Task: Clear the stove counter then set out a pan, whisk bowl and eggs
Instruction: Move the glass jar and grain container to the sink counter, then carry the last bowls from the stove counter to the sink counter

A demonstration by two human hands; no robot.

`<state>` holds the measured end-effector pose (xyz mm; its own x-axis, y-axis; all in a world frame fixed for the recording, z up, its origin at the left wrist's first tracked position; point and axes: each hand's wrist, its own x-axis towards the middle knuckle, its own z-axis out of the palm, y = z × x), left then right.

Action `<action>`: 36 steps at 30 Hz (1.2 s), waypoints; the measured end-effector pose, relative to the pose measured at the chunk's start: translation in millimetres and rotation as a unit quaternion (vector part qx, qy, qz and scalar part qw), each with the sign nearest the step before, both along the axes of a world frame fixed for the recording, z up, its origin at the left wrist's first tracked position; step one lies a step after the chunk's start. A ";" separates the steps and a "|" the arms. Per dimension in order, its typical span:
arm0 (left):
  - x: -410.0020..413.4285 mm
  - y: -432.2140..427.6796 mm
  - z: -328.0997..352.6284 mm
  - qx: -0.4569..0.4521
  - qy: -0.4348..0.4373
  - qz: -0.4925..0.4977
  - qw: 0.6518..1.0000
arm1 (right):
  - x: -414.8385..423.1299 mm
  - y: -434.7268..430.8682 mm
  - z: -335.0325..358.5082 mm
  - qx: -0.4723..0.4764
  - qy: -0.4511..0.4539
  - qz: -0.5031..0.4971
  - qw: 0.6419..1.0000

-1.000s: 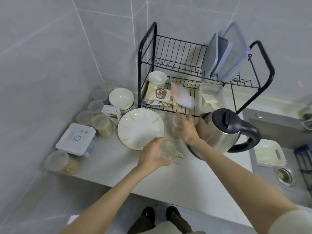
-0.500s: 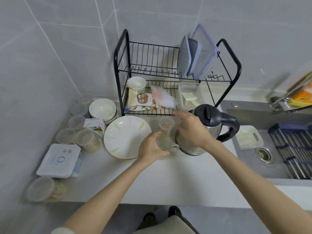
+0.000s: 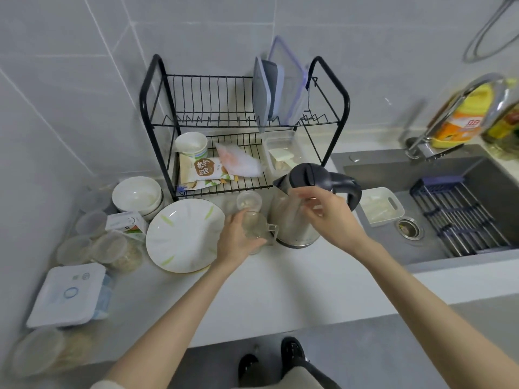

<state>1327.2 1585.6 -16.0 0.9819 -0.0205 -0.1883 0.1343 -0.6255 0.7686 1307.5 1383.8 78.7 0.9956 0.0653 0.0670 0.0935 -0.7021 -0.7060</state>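
Clearing phase: our left hand is clamped on glass beside kettle; right hand, fingers apart, hovers over kettle. Next: lift both off table.

A white counter was set into a corner of pale grey tiled walls, crossed by thin white grout lines. To the right of the counter a dark grey sink was sunk, with a chrome tap arched behind it. Below the counter's front edge a grey floor was seen. The room was evenly, softly lit.
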 end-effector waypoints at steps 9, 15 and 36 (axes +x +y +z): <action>-19.8 -41.7 57.6 -0.022 -0.192 0.005 0.981 | -28.6 -41.0 2.7 0.085 -0.001 -0.063 0.994; -38.0 -128.4 93.8 -0.117 -0.220 -0.065 0.966 | -67.4 -116.3 4.3 0.104 -0.027 -0.108 0.988; -230.4 -658.2 123.6 -0.151 -0.128 -0.517 0.833 | -400.8 -535.2 10.1 0.064 -0.059 -0.500 0.862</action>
